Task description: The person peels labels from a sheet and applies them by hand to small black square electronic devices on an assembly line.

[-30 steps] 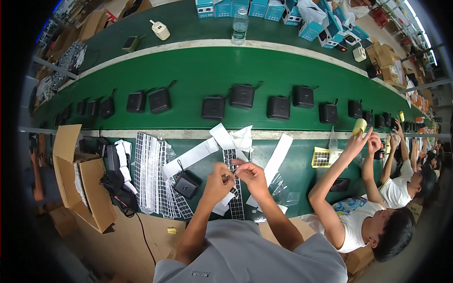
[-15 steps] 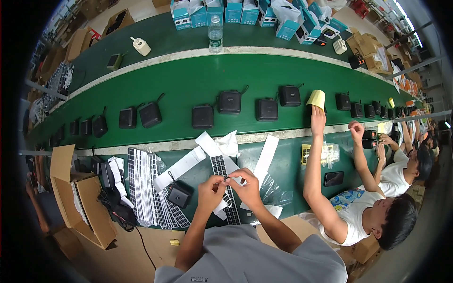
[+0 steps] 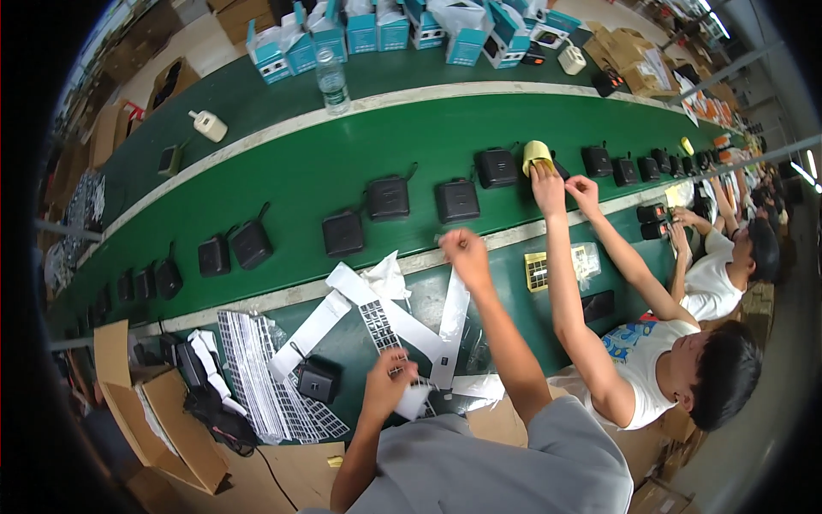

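Observation:
My right hand (image 3: 467, 257) is stretched out over the pale near edge of the green belt (image 3: 291, 180). Its fingers are pinched together, and something small and clear may show at the tips. Below it, my left hand (image 3: 390, 383) has curled fingers over a strip of black labels (image 3: 374, 324); what it grips, if anything, cannot be made out. A black boxy device (image 3: 319, 379) with a strap sits on the table left of that hand. Similar black devices (image 3: 457, 200) stand along the belt, one just beyond my right hand.
Label sheets (image 3: 257, 368) lie fanned out at left, beside an open cardboard box (image 3: 167, 420) and black cables (image 3: 214, 411). White paper strips (image 3: 312, 330) cover the middle. At right a co-worker's hand (image 3: 548, 184) holds a yellow cup-shaped thing (image 3: 537, 155). A bottle (image 3: 332, 84) stands across the belt.
My hands, together over the labels before, have parted. The right one has moved up and right to the belt; the left has dropped lower. The co-worker's second hand has come to the belt.

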Action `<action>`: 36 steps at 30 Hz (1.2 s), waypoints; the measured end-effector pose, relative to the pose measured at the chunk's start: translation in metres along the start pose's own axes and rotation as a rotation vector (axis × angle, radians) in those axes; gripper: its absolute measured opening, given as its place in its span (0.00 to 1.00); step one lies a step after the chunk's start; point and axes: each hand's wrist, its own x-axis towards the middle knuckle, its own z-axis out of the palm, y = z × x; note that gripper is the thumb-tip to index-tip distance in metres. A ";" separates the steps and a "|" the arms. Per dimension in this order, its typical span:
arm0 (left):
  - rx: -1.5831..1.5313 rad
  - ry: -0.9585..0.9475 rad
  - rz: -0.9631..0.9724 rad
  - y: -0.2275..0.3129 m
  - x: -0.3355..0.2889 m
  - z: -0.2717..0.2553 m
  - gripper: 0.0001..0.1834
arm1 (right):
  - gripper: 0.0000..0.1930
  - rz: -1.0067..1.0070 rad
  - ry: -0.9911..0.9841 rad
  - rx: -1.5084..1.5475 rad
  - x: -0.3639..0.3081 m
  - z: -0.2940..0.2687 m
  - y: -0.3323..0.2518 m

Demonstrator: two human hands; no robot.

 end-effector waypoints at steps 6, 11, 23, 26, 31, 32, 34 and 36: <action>0.275 -0.578 -0.446 0.012 -0.062 0.007 0.16 | 0.11 0.101 0.106 -0.397 0.098 -0.050 -0.012; -0.097 -0.841 -0.546 0.006 -0.077 0.002 0.19 | 0.12 0.068 0.095 -0.503 0.118 -0.067 0.012; -0.032 0.237 0.026 0.003 -0.044 -0.017 0.05 | 0.13 0.030 0.144 -0.670 0.121 -0.072 0.008; 0.018 0.231 0.050 -0.010 -0.038 -0.039 0.09 | 0.16 0.009 0.233 -0.759 0.114 -0.066 0.007; -0.083 0.284 0.055 0.016 -0.022 -0.041 0.18 | 0.11 -0.317 0.252 -0.790 0.066 -0.041 -0.028; -0.058 0.283 0.073 0.014 -0.015 -0.040 0.18 | 0.07 -0.383 0.076 -0.607 0.039 -0.029 -0.035; 0.043 0.277 0.120 0.022 -0.004 -0.037 0.19 | 0.04 -0.357 -0.295 -0.183 -0.038 -0.001 -0.052; 0.042 0.246 0.145 0.023 -0.001 -0.036 0.18 | 0.03 -0.519 -0.527 -0.182 -0.092 0.021 -0.068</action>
